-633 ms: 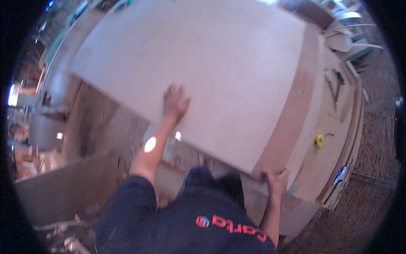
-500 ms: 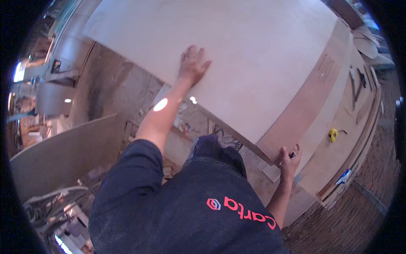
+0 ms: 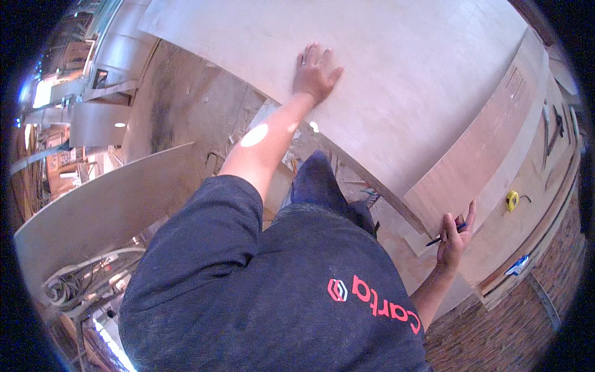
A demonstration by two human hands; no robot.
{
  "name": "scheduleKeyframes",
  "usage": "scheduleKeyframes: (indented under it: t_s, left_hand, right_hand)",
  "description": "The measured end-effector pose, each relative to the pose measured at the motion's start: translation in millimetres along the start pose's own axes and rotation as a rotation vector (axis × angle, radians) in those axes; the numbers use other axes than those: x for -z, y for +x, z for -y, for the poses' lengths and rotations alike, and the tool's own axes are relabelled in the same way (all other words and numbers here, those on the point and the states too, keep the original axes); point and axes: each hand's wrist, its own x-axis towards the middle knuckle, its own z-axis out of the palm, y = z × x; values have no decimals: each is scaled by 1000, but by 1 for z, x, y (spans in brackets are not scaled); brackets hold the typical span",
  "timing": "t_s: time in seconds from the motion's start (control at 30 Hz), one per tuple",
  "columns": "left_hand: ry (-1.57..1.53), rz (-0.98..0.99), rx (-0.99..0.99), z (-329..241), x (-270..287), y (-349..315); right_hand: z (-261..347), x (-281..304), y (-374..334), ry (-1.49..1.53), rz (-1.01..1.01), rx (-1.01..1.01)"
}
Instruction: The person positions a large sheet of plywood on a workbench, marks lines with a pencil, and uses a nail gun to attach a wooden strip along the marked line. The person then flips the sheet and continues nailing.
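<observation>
Smooth wooden panel (image 3: pixel 387 87) lies flat beneath the spread left hand (image 3: pixel 315 77).

The person's left grip (image 3: pixel 317 79) lies flat, fingers spread, on a pale wooden sheet (image 3: pixel 396 80). The right grip (image 3: pixel 457 239), index finger extended, holds a dark pen (image 3: pixel 436 240) near the corner of a brown wooden strip (image 3: pixel 474 167). To the right, a yellow tape measure (image 3: pixel 512 201) lies on a board (image 3: pixel 489 242).
</observation>
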Motion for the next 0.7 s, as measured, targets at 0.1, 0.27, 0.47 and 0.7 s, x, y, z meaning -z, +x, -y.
scheduleKeyframes:
  t_s: [0.1,0.27,0.47,0.7]
  left_hand:
    - [-39,22,-15,0,-6,-4]
    - [-165,8,-19,12,-7,-9]
    - [-538,115,-10,14,8,-8]
    - [-763,376,58,60,26,48]
  right_hand:
    - [4,-33,-3,35,-10,-11]
    - [-12,-118,3,-30,-11,-33]
    - [-32,-247,11,29,19,-129]
    - [-68,-362,34,-229,48,-82]
